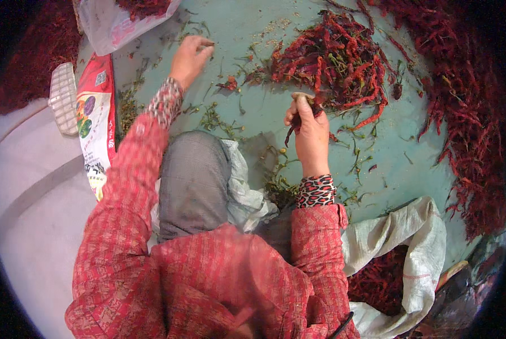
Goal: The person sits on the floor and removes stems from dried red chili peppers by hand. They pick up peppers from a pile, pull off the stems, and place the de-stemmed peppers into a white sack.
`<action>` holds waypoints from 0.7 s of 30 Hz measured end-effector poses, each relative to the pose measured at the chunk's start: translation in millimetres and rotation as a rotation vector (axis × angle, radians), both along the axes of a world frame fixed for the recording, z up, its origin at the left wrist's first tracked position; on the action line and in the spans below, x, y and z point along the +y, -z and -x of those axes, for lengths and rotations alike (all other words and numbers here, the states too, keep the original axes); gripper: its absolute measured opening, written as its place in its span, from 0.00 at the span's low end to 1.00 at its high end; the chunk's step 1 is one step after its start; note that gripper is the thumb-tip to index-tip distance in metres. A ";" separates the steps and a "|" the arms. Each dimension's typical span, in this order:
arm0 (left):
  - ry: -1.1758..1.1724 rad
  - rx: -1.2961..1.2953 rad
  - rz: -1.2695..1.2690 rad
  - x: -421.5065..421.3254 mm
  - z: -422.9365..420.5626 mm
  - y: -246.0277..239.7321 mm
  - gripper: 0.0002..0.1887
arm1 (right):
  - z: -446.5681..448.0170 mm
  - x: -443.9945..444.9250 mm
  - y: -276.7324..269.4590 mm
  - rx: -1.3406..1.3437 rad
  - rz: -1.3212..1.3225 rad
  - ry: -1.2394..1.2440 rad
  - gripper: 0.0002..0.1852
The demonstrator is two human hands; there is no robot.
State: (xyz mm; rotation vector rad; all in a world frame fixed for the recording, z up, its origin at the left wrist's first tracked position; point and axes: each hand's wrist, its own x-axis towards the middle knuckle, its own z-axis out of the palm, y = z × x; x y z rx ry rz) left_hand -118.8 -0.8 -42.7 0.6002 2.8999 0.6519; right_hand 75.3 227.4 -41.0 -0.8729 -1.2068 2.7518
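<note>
My right hand [310, 127] is closed on a few dried red chili peppers [294, 129], whose dark tips hang below the fingers. It is just below a heap of dried red chilies [342, 63] with greenish stems, on a blue-green surface. My left hand [191, 59] reaches over the surface at upper left, near a white plastic bag; its fingers are bent, and whether something small is between the fingertips cannot be told. A small red chili piece [229, 84] lies between the hands. Loose stems [212, 118] are scattered around and below them.
A translucent plastic bag [102, 29] holding chilies is at upper left, above a printed packaging bag [96, 114] and a pale gridded plastic piece [63, 99]. A long chili pile [469, 118] lines the right side. An open woven sack [424, 254] with chilies inside stands at lower right.
</note>
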 end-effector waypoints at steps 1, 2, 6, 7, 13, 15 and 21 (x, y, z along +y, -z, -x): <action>-0.091 -0.217 -0.236 14.0 -17.3 -11.9 0.14 | 1.5 -3.3 -2.2 0.007 -0.052 -0.028 0.13; -0.188 -0.437 -0.465 32.6 -41.7 -25.9 0.13 | 1.0 -8.0 -5.8 0.011 -0.099 -0.060 0.13; -0.085 -0.761 -0.501 79.6 -112.0 -40.1 0.10 | -4.1 -19.1 -2.9 0.045 -0.148 -0.141 0.14; -0.065 -0.878 -0.626 81.9 -122.9 -39.3 0.10 | -3.7 -22.5 -2.7 0.050 -0.155 -0.149 0.14; 0.114 -0.718 -0.342 55.8 -90.9 -26.4 0.12 | -5.5 -16.8 -4.4 -0.059 -0.194 -0.191 0.09; -0.030 -0.596 -0.158 55.9 -63.6 -13.2 0.13 | -3.5 -16.8 -13.1 -0.026 -0.154 -0.258 0.09; 0.182 0.079 0.141 49.7 -22.8 32.9 0.14 | -1.7 -4.1 4.2 -0.080 -0.180 -0.028 0.13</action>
